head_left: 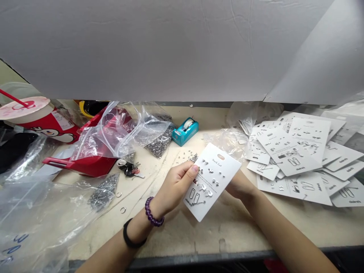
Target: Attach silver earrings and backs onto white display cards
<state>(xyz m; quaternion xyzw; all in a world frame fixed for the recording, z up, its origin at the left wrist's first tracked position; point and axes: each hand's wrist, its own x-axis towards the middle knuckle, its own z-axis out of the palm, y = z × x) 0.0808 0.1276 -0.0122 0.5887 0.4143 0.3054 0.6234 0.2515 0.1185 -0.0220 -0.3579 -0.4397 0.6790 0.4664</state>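
Earring card (214,179), tilted, just right of frame centre; gripped at its left edge by the left hand (176,185).
Left thumb (193,173) pressed on the printed face, fingers closed behind, no visible gap at the pinch; right hand (240,185) at the card's right edge, its fingers hidden behind, so spread and contact cannot be told. Handling (judged): light, fairly stiff, creases if squeezed; smooth face could slip. Metal earrings (209,192) on the front probably snag or work loose, so hold by bare margins, clear of them. Similar cards (308,131) piled at frame right.
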